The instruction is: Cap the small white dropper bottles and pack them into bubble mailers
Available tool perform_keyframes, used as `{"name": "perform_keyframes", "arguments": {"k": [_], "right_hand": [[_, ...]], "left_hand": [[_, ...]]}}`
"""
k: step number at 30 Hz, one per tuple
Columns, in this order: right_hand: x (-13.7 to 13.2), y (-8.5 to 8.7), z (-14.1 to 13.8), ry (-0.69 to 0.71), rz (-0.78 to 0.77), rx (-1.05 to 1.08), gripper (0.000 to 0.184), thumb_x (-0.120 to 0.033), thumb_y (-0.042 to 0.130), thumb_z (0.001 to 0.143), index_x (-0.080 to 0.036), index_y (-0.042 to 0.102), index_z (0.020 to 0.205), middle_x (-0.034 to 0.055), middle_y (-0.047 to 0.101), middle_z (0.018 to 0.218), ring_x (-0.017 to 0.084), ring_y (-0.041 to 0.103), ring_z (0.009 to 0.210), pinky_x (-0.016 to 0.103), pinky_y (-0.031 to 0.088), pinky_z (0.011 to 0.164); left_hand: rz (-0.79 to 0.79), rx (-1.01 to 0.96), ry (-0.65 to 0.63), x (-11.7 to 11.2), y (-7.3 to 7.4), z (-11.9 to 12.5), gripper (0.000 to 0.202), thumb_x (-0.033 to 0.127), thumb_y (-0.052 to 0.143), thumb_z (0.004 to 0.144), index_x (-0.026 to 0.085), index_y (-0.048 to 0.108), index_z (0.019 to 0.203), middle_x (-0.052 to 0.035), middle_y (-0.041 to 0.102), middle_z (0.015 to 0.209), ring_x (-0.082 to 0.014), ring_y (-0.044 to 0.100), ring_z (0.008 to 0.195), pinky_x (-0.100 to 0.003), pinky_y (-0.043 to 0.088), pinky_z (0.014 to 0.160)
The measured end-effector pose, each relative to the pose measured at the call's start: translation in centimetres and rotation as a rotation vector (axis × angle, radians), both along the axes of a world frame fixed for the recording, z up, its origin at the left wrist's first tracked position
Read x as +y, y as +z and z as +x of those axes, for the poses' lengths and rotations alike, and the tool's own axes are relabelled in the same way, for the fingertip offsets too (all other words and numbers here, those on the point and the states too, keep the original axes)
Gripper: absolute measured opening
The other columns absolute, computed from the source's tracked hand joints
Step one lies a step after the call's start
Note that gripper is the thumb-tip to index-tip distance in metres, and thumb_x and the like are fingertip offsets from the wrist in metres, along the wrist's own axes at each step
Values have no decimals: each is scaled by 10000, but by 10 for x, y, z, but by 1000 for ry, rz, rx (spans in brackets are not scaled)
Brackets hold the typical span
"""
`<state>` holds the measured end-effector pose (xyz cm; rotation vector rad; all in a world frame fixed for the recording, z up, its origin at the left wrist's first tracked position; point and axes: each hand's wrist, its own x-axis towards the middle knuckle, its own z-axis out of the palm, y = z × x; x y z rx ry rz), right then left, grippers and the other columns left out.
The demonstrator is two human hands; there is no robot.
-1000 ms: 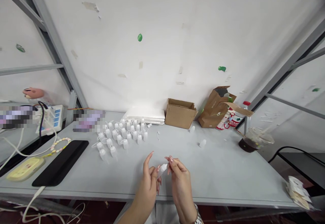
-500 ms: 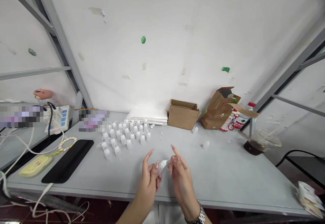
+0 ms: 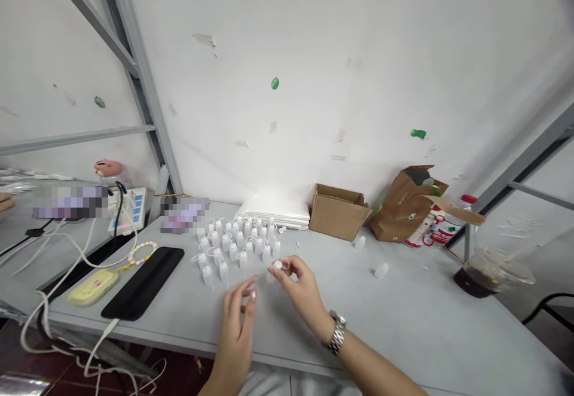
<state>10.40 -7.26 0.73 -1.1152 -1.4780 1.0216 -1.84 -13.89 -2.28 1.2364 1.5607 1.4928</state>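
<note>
My right hand [image 3: 299, 285] reaches forward over the grey table [image 3: 403, 318], its fingertips pinched on a small white dropper bottle [image 3: 277, 266], right beside a cluster of several small white capped bottles [image 3: 237, 243] standing upright. My left hand [image 3: 237, 318] hovers lower and nearer to me, fingers loosely spread, holding nothing. A metal watch sits on my right wrist.
A stack of white sheets [image 3: 275, 212], a cardboard box [image 3: 337, 210] and a torn brown paper bag [image 3: 408, 203] line the wall. Two loose white caps [image 3: 381, 271] lie to the right, near an iced drink cup [image 3: 488, 271]. A black pad [image 3: 143, 282], cables and a power strip [image 3: 128, 210] lie left.
The bottle passed from my left hand to my right, which carried it forward and left to the cluster. My left hand let go and dropped back. The view swung left.
</note>
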Motion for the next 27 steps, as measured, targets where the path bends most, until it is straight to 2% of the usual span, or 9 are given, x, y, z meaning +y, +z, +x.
{"name": "perform_keyframes", "arguments": {"k": [2, 5, 9, 14, 18, 20, 22, 25, 27], "right_hand": [[16, -3, -15, 30, 5, -140, 158, -318, 641, 734, -175, 576, 741, -44, 511, 624, 113, 461, 600, 219, 377, 588], [32, -16, -36, 44, 26, -343, 96, -263, 628, 742, -175, 592, 730, -44, 529, 595, 115, 471, 567, 214, 357, 553], [37, -31, -47, 12, 55, -416, 78, -239, 637, 736, -174, 624, 777, -21, 575, 631, 134, 515, 597, 226, 367, 579], [20, -22, -30, -5, 98, -423, 434, -393, 671, 707, -207, 581, 1088, -32, 583, 651, 147, 557, 596, 227, 403, 572], [3, -11, 12, -145, 234, -452, 474, -451, 577, 772, -187, 535, 1164, -12, 577, 688, 148, 539, 586, 247, 428, 585], [0, -9, 47, -281, 288, -465, 444, -436, 511, 818, -157, 520, 1164, 11, 566, 731, 152, 518, 591, 267, 437, 604], [1, -10, 88, -483, 324, -485, 454, -447, 464, 836, -134, 508, 1162, 32, 540, 767, 164, 495, 614, 297, 437, 630], [5, -17, 150, -835, 294, -603, 653, -564, 455, 783, -69, 474, 1208, 30, 475, 725, 204, 464, 653, 348, 421, 652], [8, -23, 183, -942, 163, -669, 814, -622, 522, 694, -28, 436, 1244, 39, 470, 739, 228, 478, 704, 351, 415, 646]], "left_hand": [[-3, 76, 35, -1, -6, -13, 404, 502, 404, 835, 229, 558, 1090, -90, 519, 1139, -252, 503, 1052, -412, 449, 844], [-6, 114, 51, -4, -14, -24, 382, 483, 403, 840, 231, 564, 1078, -83, 523, 1114, -255, 504, 1057, -418, 452, 856], [3, 115, 33, -4, -22, -26, 369, 475, 414, 839, 227, 570, 1064, -86, 524, 1105, -256, 504, 1067, -415, 458, 852], [-1, 91, 39, 1, -24, -24, 381, 483, 433, 828, 221, 559, 1073, -91, 533, 1109, -257, 522, 1041, -418, 467, 828], [-16, 69, 57, 6, -24, -21, 412, 502, 466, 799, 208, 557, 1074, -97, 564, 1054, -262, 553, 989, -390, 500, 747], [-23, 94, 64, 9, -27, -20, 436, 510, 477, 787, 196, 550, 1080, -99, 571, 1001, -254, 571, 923, -371, 509, 688], [-11, 173, 79, 13, -30, -20, 429, 500, 480, 785, 187, 543, 1072, -97, 568, 964, -247, 574, 863, -358, 507, 633], [64, 404, 52, 19, -34, -24, 334, 415, 455, 815, 199, 552, 1049, -95, 563, 985, -251, 565, 874, -384, 501, 665], [133, 591, -10, 26, -35, -27, 287, 319, 418, 839, 218, 561, 1066, -87, 567, 1015, -252, 555, 938, -413, 489, 759]]}}
